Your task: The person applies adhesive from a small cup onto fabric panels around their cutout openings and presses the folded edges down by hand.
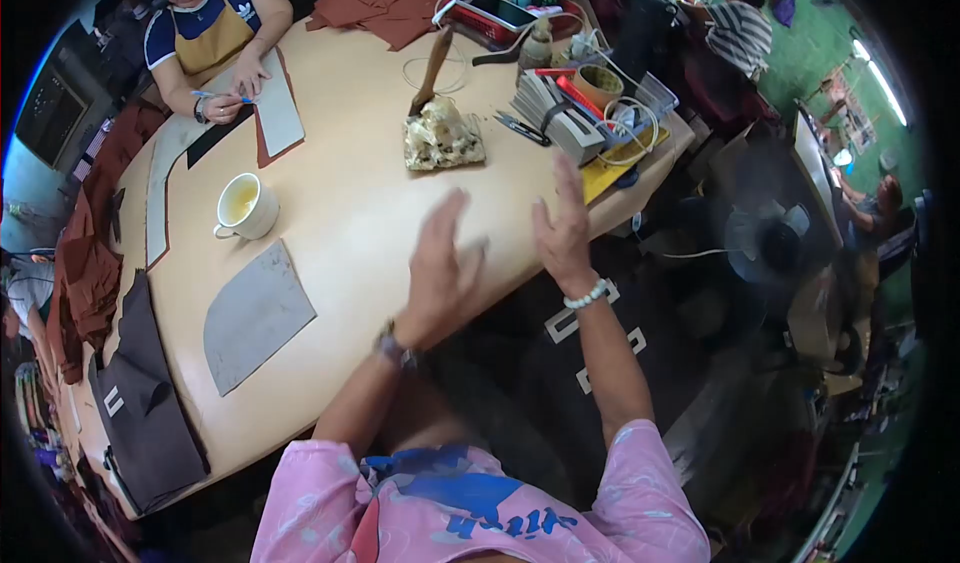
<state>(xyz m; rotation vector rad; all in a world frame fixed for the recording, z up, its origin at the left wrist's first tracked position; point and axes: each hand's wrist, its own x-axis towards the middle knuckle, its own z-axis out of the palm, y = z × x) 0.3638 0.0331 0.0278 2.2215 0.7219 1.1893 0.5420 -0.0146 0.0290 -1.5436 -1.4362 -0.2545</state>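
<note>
My left hand (440,275) is raised near the table's front edge, its fingers apart and a little blurred, with nothing in it. Facing it, my right hand (564,231) is also up with spread fingers and holds nothing. Beyond them on the table stands a lumpy, yellowish-white crusted block (445,141); a brush with a wooden handle (432,71) sticks up from it. To the left of my left hand lies a flat grey panel (260,318) with one curved side. A white mug (262,208) of yellowish liquid sits behind that panel.
Dark fabric (150,413) lies at the left edge. Thread snips (523,128), a grey stack (560,118) and a tape roll (598,85) crowd the right corner. Across the table, a co-worker's hand (220,108) holds a pen over a pale template (280,113). A fan (768,238) stands right.
</note>
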